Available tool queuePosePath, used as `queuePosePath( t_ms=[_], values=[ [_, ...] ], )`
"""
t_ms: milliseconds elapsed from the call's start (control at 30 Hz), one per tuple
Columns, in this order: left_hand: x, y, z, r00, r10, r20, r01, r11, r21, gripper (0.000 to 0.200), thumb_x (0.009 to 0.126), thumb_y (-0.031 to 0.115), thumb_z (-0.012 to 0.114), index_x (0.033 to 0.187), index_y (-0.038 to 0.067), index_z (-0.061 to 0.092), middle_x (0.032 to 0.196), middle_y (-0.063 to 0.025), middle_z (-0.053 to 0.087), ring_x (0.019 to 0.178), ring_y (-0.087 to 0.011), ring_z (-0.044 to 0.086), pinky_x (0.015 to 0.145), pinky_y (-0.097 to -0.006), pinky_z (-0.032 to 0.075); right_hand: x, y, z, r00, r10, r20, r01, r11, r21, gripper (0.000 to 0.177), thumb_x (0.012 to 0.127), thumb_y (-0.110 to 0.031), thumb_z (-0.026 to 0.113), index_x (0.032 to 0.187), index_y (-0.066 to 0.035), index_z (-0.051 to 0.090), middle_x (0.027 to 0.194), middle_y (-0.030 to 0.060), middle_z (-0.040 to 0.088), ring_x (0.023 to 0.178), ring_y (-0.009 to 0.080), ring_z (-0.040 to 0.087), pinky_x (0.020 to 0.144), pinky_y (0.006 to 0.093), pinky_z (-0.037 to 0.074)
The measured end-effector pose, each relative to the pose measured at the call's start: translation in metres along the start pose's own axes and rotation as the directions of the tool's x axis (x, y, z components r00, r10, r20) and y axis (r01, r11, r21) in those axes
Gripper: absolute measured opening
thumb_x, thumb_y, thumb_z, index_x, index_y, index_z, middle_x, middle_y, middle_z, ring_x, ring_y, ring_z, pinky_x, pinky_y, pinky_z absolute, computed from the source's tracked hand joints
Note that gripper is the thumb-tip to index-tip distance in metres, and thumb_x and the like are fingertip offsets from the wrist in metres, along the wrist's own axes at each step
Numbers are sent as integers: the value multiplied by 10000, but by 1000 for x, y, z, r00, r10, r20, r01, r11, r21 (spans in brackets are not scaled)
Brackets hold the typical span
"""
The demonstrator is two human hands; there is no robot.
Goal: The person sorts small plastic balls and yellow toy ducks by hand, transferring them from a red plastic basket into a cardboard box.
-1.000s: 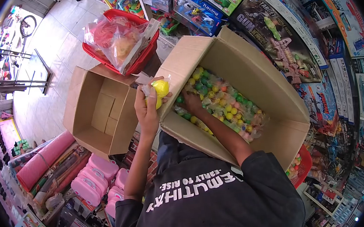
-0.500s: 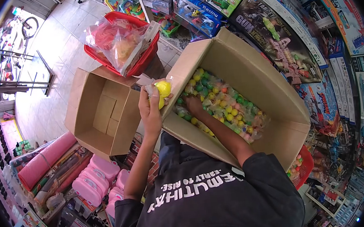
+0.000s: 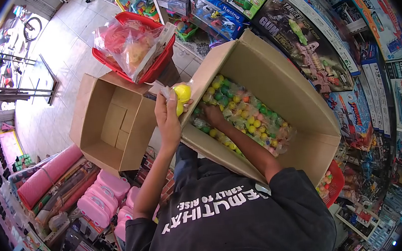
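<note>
My left hand (image 3: 166, 119) is closed round a clear plastic bag of yellow balls (image 3: 183, 93), held up beside the near left rim of a large cardboard box (image 3: 272, 66). Inside that box lie many bagged small balls (image 3: 253, 121) in yellow, green and orange. My right hand (image 3: 213, 116) reaches down among them at the left end of the box. Its fingertips are hidden by the balls and bags, so their grip does not show.
A second cardboard box (image 3: 112, 121) stands open to the left. Behind it is a red basket (image 3: 158, 73) holding plastic-wrapped goods. Pink cases (image 3: 104, 196) sit lower left. Boxed toys (image 3: 304, 44) line the right side, and another red basket (image 3: 337, 183) shows under the large box.
My left hand has shifted slightly right with the bagged yellow balls, and the bag has turned a little. The right hand stays among the balls, almost unmoved.
</note>
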State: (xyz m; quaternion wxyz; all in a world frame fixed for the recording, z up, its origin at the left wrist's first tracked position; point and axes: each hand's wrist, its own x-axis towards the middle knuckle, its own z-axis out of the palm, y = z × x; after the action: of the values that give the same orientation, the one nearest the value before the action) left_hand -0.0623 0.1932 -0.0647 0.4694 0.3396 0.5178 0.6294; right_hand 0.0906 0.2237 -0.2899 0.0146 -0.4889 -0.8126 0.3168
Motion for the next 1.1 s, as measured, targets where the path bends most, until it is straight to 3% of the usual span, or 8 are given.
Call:
queuePosePath(
  t_ms=[133, 333, 567, 667, 733, 967, 1033, 1100],
  values=[
    [0, 3, 3, 1000, 17, -4, -17, 999, 27, 289, 960, 236, 368, 1090, -4, 461, 1020, -112, 589, 753, -117, 605, 623, -198, 440, -10, 0, 17, 973, -157, -168, 141, 984, -105, 373, 783, -261, 596, 1117, -110, 525, 973, 138, 541, 968, 325, 517, 824, 445, 403],
    [0, 2, 4, 1000, -6, -22, 6, 1000, 27, 280, 961, 233, 366, 1083, 0, 463, 993, -103, 592, 742, -110, 602, 616, -200, 439, -32, 0, 24, 968, -240, -68, 203, 916, -347, 532, 806, -300, 557, 1293, -139, 416, 1190, 122, 417, 1131, 287, 385, 897, 516, 329],
    [1, 2, -1, 1000, 4, -13, -4, 1000, 0, 247, 954, 200, 399, 1075, 0, 479, 997, -84, 588, 743, -102, 605, 614, -186, 443, -31, -3, 16, 976, -195, -98, 165, 954, -249, 531, 794, -295, 561, 1277, -116, 432, 1195, 121, 434, 1146, 289, 386, 922, 510, 316],
    [1, 4, 1, 1000, 5, -19, -5, 1000, 7, 246, 953, 202, 402, 1073, 2, 481, 997, -85, 589, 743, -103, 606, 613, -185, 442, -20, 19, 13, 986, -164, -27, 164, 986, 1, 446, 800, -191, 529, 1228, -79, 473, 1158, 154, 470, 1102, 324, 432, 925, 458, 340],
    [1, 4, 2, 1000, 2, -26, -2, 1000, 21, 247, 952, 203, 403, 1072, 3, 482, 998, -86, 590, 744, -103, 606, 613, -184, 442, -20, 28, 3, 958, -161, -236, 246, 884, 396, 335, 782, -82, 488, 1110, -32, 534, 1061, 197, 523, 1003, 355, 501, 870, 412, 395],
    [0, 2, 2, 999, 26, -30, -25, 999, 28, 246, 951, 208, 406, 1069, 6, 484, 986, -79, 590, 746, -105, 609, 612, -185, 441, -39, 31, -32, 969, -29, -246, 127, 910, 394, 182, 756, -5, 472, 915, 3, 560, 921, 187, 579, 826, 338, 578, 736, 411, 450],
    [0, 3, 4, 999, 30, -31, -29, 999, 32, 244, 951, 209, 407, 1066, 8, 485, 985, -78, 589, 746, -104, 609, 611, -186, 441, -40, 38, -28, 951, -298, -76, 306, 945, 118, 147, 781, -65, 524, 907, -8, 574, 886, 159, 586, 799, 320, 587, 702, 408, 454],
    [0, 4, 4, 998, 46, -32, -44, 998, 47, 241, 950, 212, 409, 1057, 10, 487, 981, -76, 590, 741, -104, 609, 612, -188, 441, -48, 37, -13, 963, -267, -42, 269, 962, 55, 162, 788, -122, 547, 915, -28, 584, 899, 151, 580, 824, 320, 580, 727, 415, 447]
  ],
)
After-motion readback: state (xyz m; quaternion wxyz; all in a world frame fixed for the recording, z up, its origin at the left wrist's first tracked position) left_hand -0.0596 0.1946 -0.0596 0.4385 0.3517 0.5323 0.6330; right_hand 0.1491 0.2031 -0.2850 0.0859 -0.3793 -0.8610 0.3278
